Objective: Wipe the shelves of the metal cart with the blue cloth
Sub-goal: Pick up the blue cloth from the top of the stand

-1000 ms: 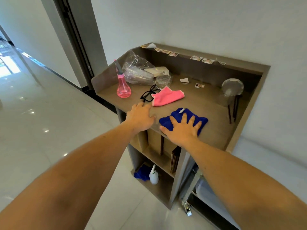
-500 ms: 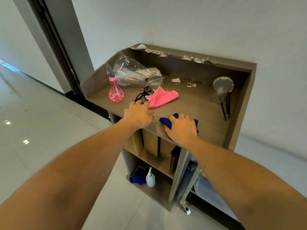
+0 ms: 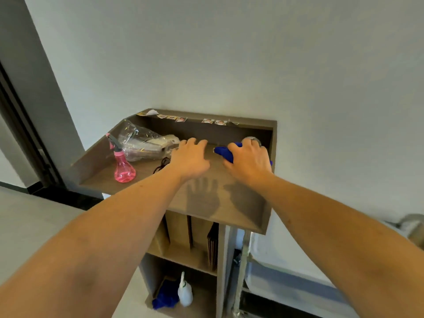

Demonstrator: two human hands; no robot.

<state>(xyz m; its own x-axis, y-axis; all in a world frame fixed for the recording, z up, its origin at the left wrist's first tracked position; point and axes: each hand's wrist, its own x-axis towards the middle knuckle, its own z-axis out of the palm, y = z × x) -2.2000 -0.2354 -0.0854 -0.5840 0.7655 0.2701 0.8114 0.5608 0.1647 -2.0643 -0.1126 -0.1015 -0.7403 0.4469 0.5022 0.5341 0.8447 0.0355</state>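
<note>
Bunched blue cloth [image 3: 223, 153], clenched in right hand [image 3: 249, 162], now lifted from brown bench top [image 3: 243, 212], apparently bound for cart shelves; left hand [image 3: 190, 158] empty, spread.

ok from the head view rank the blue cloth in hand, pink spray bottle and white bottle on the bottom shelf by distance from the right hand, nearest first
1. Blue cloth: bunched in the right hand, at the top shelf's back right.
2. Pink spray bottle: top shelf, far left, beyond the left hand.
3. White bottle: bottom shelf, well below.
</note>
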